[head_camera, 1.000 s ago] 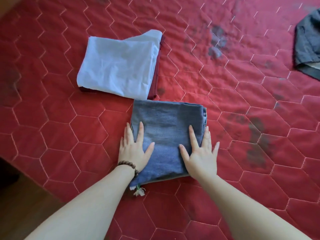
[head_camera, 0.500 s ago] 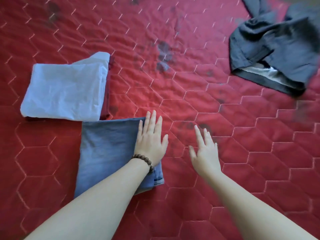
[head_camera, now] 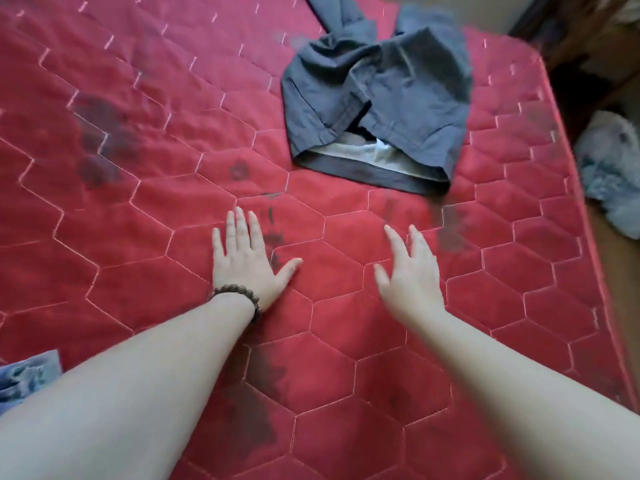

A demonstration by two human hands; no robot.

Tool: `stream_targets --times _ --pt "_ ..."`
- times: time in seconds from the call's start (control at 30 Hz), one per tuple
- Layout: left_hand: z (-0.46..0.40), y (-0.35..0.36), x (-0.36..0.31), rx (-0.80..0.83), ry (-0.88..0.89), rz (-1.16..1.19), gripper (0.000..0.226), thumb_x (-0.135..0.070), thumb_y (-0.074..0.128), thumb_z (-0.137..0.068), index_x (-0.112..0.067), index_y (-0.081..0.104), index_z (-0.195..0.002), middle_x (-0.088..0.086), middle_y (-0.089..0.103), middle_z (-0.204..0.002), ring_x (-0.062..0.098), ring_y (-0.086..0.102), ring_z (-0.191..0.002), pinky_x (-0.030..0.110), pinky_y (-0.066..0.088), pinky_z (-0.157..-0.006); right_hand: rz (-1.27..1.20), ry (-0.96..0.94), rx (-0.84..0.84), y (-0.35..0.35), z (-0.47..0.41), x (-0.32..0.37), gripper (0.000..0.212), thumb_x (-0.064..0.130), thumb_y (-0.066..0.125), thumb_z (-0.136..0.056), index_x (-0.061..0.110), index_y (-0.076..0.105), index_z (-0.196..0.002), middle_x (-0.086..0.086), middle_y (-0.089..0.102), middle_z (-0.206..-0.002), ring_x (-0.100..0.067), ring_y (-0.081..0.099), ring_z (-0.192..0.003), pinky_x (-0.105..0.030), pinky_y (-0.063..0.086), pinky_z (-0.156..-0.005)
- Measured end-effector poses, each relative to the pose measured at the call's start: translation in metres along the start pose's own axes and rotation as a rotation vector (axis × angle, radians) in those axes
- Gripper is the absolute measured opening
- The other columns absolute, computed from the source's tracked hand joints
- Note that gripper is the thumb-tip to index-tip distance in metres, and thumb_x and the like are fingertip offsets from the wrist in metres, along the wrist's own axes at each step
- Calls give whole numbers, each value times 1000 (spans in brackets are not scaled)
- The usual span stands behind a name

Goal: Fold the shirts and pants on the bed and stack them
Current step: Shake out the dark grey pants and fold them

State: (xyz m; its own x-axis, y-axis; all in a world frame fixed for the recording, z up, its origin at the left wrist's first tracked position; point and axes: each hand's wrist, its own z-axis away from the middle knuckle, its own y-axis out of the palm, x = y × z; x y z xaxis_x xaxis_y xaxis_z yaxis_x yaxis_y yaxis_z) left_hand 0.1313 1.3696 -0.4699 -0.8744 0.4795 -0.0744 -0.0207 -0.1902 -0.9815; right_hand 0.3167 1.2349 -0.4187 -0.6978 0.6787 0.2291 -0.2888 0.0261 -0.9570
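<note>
On the red quilted bed point(head_camera: 145, 237), in the head view, both hands lay spread with nothing in them. The left hand point(head_camera: 244, 263) was palm down, fingers straight and slightly apart, thumb angled out to the right; whether it pressed the cover or hung just above it could not be told. A dark bead bracelet point(head_camera: 239, 294) circled that wrist. The right hand point(head_camera: 408, 275) was open as well, fingers straight and pointing up and away, tilted a little on its edge, and seemed to be just off the cover.

Beyond the hands, toward the far right part of the bed, lay the dark grey pants point(head_camera: 377, 98), crumpled and unfolded, well apart from both hands. Their waistband faced the person and gaped, showing a pale lining inside. One leg trailed off toward the top edge of the picture.

At the lower left edge, partly hidden behind the left forearm, a corner of blue denim point(head_camera: 27, 375) showed on the bed.

The cover carried several dark smudges among its stitched hexagons. Past the right edge of the bed, a pale grey-blue bundle point(head_camera: 609, 174) lay lower down, blurred.
</note>
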Motion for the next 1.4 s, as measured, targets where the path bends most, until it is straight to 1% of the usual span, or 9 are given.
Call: stream_targets --times 0.17,0.33,0.47,0.53,0.6,0.7,0.83,1.13,1.4 --pt "-11 16 1 -17 -32 -42 105 -81 10 -79 -4 12 -151 18 8 -158 30 3 -147 57 5 -115 33 -39 -80 -4 -85 -6 72 40 60 -88 30 24 -149 -10 2 -160 -24 0 -147 -51 3 -118" --pt "-13 15 2 -4 -7 -14 99 -74 24 -82 -2 18 -149 19 10 -158 30 5 -147 59 9 -114 113 -115 56 0 -157 20 99 71 59 -74 37 7 -151 -7 -13 -160 -24 -10 -147 -53 -2 -117" --pt "-14 18 4 6 -4 -19 98 -72 27 -82 -2 20 -149 18 12 -158 30 6 -147 60 13 -113 206 -104 136 5 -199 36 105 88 47 -63 44 5 -149 -5 -10 -160 -33 7 -144 -60 11 -112" --pt "-15 18 4 7 -3 -20 97 -72 28 -82 -2 20 -149 18 12 -158 30 6 -147 60 14 -113 229 -69 95 5 -213 38 90 82 46 -72 42 17 -147 -7 5 -159 -36 21 -136 -57 24 -106" --pt "-14 17 5 2 -4 -20 97 -72 28 -82 -2 20 -149 18 12 -158 30 7 -147 60 14 -113 239 -86 -49 7 -221 42 60 61 47 -88 28 38 -137 -12 31 -145 -38 35 -122 -49 34 -95" --pt "-14 19 5 -12 0 -20 97 -72 28 -82 -2 20 -149 18 12 -158 29 7 -147 60 14 -113 239 -178 -145 13 -221 42 27 26 41 -100 9 50 -119 -17 52 -117 -36 42 -107 -42 34 -84" --pt "-13 21 5 -44 -2 -16 96 -72 27 -82 -3 21 -149 18 14 -157 29 8 -147 59 12 -114 143 -236 -135 24 -184 37 24 22 39 -101 5 53 -110 -16 57 -107 -34 46 -102 -39 31 -80" --pt "4 17 7 -73 6 -33 96 -71 10 -82 -2 11 -150 16 9 -159 25 2 -147 49 6 -118 153 -279 -42 53 -17 27 28 29 38 -101 10 54 -114 -10 57 -108 -30 47 -100 -37 32 -82" --pt "144 30 33 33 66 -13 106 -79 11 -78 -2 3 -150 15 0 -159 24 -4 -147 42 2 -119 120 -259 1 70 108 24 23 25 42 -100 8 56 -108 -13 57 -104 -33 49 -97 -39 34 -81"
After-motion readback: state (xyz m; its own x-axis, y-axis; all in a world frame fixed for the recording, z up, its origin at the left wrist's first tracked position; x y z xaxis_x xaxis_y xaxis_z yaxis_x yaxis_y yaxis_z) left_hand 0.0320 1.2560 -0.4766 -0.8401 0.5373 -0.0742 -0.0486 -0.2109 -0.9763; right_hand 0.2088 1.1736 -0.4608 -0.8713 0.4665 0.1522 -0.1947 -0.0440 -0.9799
